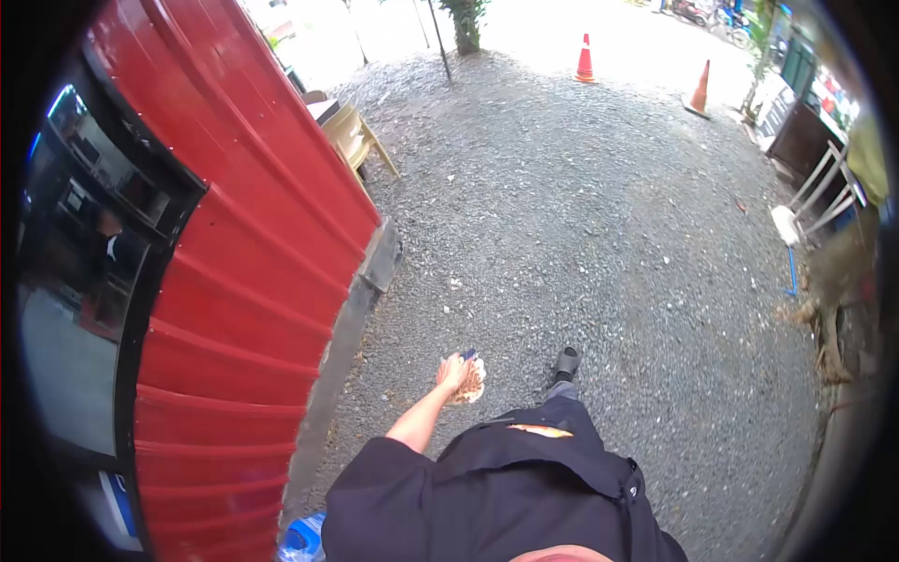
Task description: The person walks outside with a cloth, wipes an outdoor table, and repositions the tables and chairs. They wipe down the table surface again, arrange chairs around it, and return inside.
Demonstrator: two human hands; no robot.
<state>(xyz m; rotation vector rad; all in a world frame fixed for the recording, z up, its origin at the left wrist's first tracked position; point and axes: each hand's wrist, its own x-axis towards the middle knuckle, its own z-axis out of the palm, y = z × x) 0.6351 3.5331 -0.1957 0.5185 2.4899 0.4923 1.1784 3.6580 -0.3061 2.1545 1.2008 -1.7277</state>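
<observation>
Head view, the only one: I look down over my dark shirt point(506, 492) at gravel point(599, 253), a red corrugated wall point(253, 300) along my left. My left hand point(453, 373) hangs low ahead of me, fingers curled around the upper part of a brown-and-white bundle point(475, 382); it sits at that hand, left of my dark sandal point(567, 360). Step in hand, by my judgement: a carry on foot. The next move calls for a firm hold and careful footing on loose stone, the bundle kept off the wall's base point(379, 255). Hard to make out: what the bundle is, and whether the small dark-blue piece point(469, 355) at its top belongs to it. Right hand out of view; cannot tell its fingers' state. The orange patch point(541, 431) at my shirt front is unclear, print or object. Blue container point(302, 537), lower left, is cut off by the frame and my sleeve. Lens rim blackens the corners.
</observation>
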